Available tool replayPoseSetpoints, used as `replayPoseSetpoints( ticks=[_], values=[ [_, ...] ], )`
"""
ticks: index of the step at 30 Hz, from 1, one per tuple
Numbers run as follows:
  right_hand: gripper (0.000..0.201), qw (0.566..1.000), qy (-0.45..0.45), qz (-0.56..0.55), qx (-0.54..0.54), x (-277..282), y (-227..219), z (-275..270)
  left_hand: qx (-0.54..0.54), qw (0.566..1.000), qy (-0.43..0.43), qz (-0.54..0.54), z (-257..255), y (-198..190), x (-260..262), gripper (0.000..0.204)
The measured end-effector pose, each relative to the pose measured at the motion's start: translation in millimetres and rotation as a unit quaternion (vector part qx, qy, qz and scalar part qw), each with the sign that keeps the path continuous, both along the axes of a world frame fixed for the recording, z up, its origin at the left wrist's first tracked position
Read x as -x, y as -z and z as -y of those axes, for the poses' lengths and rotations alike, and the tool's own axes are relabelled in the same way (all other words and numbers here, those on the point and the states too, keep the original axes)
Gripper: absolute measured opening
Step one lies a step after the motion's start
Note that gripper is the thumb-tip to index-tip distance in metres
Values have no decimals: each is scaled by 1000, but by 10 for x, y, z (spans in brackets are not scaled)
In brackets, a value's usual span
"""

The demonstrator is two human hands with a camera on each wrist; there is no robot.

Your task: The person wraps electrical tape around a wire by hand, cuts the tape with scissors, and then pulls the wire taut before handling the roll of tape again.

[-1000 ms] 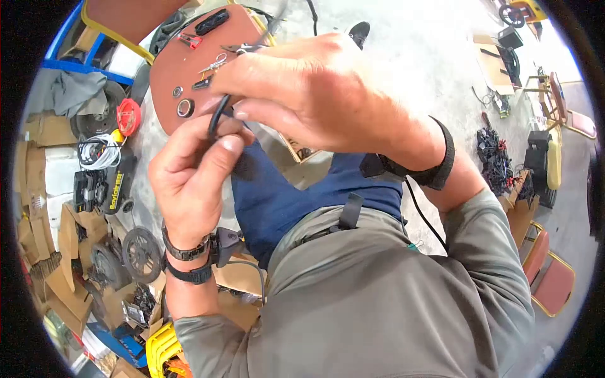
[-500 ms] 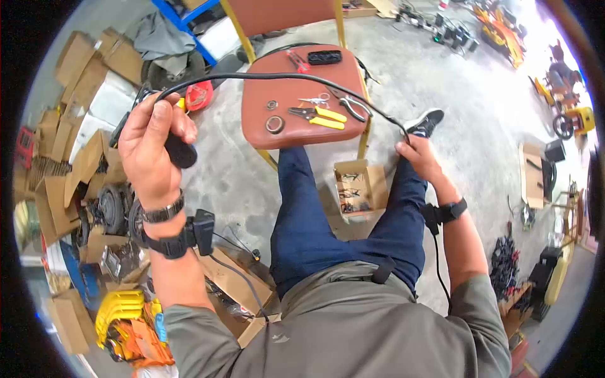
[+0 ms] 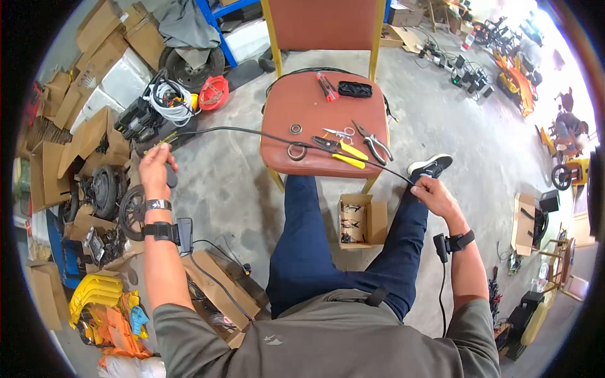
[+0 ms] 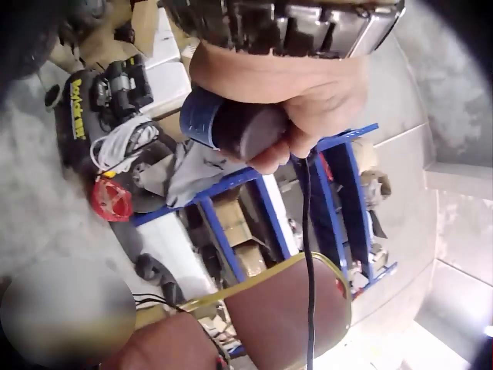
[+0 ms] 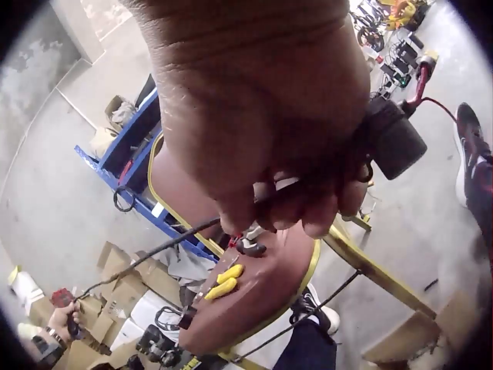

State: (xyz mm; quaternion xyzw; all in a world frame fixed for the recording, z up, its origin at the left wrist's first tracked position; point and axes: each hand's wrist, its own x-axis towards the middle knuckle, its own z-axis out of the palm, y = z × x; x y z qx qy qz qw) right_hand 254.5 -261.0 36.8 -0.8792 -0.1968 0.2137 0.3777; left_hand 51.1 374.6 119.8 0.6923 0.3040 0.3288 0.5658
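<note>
A thin black cable (image 3: 252,131) stretches between the two raised hands, across the front of the chair seat. My left hand (image 3: 155,169) grips one end of it at the far left, and a dark, round-ended piece with a blue band (image 4: 239,129) sits in the same hand. On the right, my right hand (image 3: 436,194) pinches the other end between thumb and fingers. By the right hand's fingers, a short black cylinder (image 5: 397,142) shows with a red lead near it. On the seat lie yellow-handled wire strippers (image 3: 346,153), pliers (image 3: 373,142) and small scissors (image 3: 340,133).
The brown chair (image 3: 293,101) stands in front of the person's knees. It also carries a red-handled tool (image 3: 327,87), a black case (image 3: 355,89) and two rings. An open carton (image 3: 378,222) of small parts sits between the feet. Boxes and wheels (image 3: 104,183) crowd the left side.
The hands were close together at the cable, then moved wide apart, drawing it out between them. The view has shifted, and since half a second ago the cable has flattened from an arch.
</note>
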Motion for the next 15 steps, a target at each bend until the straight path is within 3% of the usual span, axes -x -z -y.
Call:
replayPoseSetpoints(
  ticks=[6,8,12,15],
  values=[
    [15,989,73,-75,-104,-502,-98,-144,26,990,56,-127,157,328,-263,24],
    [15,985,82,-80,-131,-693,-176,-260,35,989,62,-126,134,445,-455,24],
    [19,999,30,-12,-31,-1078,-429,-603,49,987,74,-137,177,524,-887,22],
    [21,998,55,4,-23,-1462,-413,-788,40,987,80,-135,34,770,-1217,23]
  ],
)
